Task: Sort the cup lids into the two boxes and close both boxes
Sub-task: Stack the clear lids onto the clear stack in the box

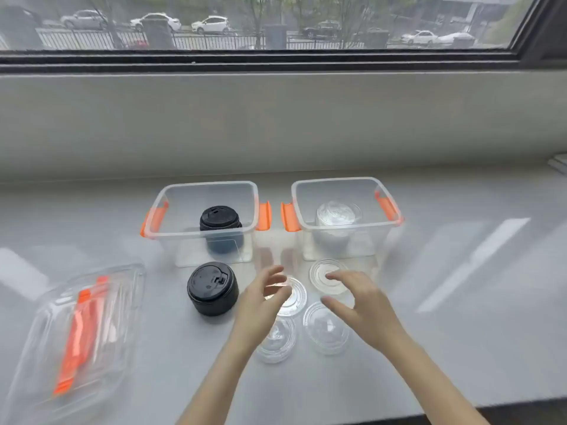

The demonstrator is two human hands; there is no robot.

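My left hand (260, 302) and right hand (359, 299) hover spread wide, gripping nothing. Four clear lids (325, 328) lie flat beneath and between them, round, with no long axis. Both boxes (346, 182) stand open beyond my fingertips.

box covers (73, 338) at 8 o'clock: blurred, cut by left and bottom edges, count unclear | my left hand (260, 305) hides part of two clear lids (277, 340) | my forearms cut off at 6 o'clock | box stacks: lid counts unreadable
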